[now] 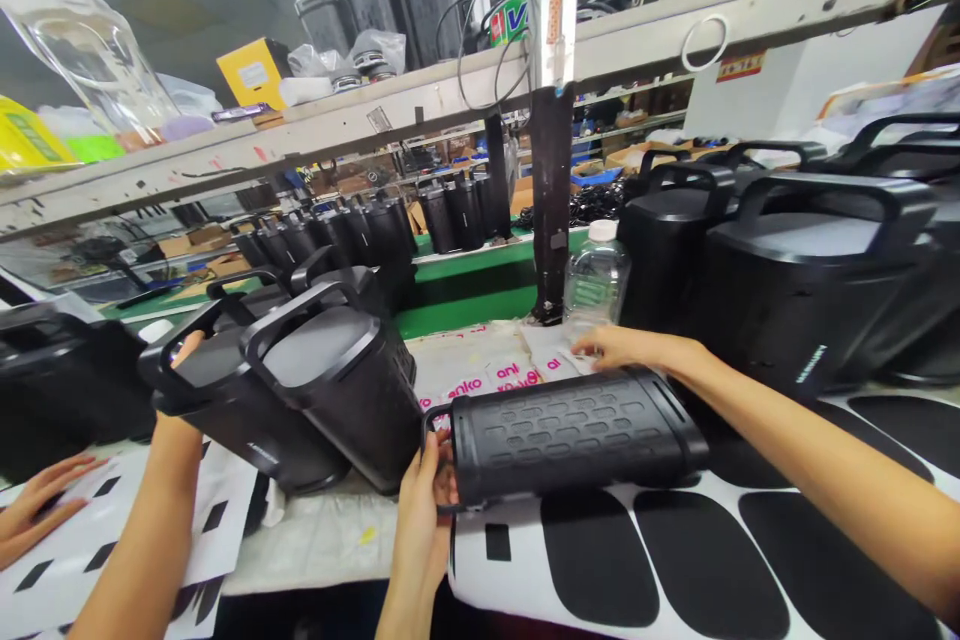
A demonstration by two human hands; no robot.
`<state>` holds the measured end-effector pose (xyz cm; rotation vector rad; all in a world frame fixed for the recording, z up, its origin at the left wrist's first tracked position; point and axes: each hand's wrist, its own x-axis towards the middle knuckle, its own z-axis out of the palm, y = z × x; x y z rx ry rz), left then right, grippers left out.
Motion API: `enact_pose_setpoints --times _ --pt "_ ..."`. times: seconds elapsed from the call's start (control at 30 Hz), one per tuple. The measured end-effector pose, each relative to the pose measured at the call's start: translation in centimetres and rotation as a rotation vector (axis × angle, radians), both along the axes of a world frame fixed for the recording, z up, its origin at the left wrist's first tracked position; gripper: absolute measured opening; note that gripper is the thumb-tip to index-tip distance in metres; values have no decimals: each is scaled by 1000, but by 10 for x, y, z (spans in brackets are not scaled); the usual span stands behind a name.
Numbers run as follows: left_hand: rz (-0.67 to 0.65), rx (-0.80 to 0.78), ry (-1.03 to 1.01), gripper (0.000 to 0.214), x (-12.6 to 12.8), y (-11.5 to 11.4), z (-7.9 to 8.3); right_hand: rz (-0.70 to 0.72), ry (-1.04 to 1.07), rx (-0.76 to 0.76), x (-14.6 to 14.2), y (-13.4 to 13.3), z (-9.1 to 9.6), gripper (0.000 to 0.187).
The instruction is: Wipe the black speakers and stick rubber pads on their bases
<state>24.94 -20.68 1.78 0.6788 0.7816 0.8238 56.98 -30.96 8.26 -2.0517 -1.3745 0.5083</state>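
Note:
A black speaker [570, 435] with a dimpled grille lies on its side on the bench in front of me. My left hand [424, 505] grips its left end, where the carry handle is. Reaching over the speaker, my right hand [619, 348] has its fingers spread on a pile of white labels [480, 382] printed in pink with "anko". It holds nothing that I can see. Below the speaker lies a white sheet of black oval stickers [750, 540].
Two tilted black speakers [337, 390] stand to the left; a co-worker's hand [180, 352] holds one by its handle, and their other hand [37, 505] rests on a sticker sheet. Upright speakers [810, 290] crowd the right. A water bottle [596, 280] and a dark post [553, 200] stand behind.

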Motion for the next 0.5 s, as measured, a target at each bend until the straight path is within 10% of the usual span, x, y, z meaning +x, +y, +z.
enact_pose_setpoints --times 0.1,0.3,0.43,0.5 --pt "17 -34 -49 38 0 0 -2 -21 -75 1 -3 -2 1 24" --pt "84 -92 -134 46 2 -5 -9 -237 -326 322 -52 -58 60 45" --pt "110 -99 -147 59 1 -8 -11 57 -600 356 -106 -62 30 41" --pt "119 -99 -138 61 0 -9 -13 -36 -683 310 -137 -48 1 46"
